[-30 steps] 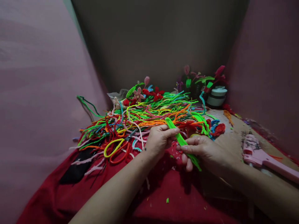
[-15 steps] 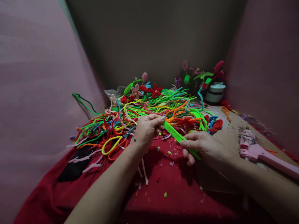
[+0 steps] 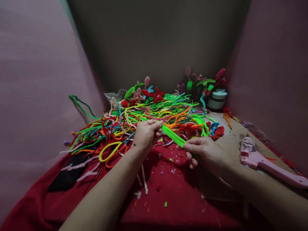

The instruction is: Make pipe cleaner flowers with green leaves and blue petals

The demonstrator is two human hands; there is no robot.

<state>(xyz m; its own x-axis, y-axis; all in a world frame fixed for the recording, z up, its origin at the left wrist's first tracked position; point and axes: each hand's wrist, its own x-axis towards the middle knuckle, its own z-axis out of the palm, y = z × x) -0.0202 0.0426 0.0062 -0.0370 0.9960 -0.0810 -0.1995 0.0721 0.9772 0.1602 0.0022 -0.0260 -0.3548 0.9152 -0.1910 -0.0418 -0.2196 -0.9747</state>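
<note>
Near the left edge of the red-covered worktop (image 3: 185, 202) I see a black item (image 3: 64, 176), pink chenille stems (image 3: 72, 167) lying across it, then yellow-and-red-handled scissors (image 3: 117, 146). My left hand (image 3: 145, 136) pinches one end of a bright green chenille strip (image 3: 173, 135), stretched above the worktop's middle; my right hand (image 3: 204, 149) pinches it farther along. Toward the right edge lies a pink glue gun (image 3: 255, 159).

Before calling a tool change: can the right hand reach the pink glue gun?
Probably, once the right hand releases the green strip; the pink glue gun lies close by, top uncovered.
</note>
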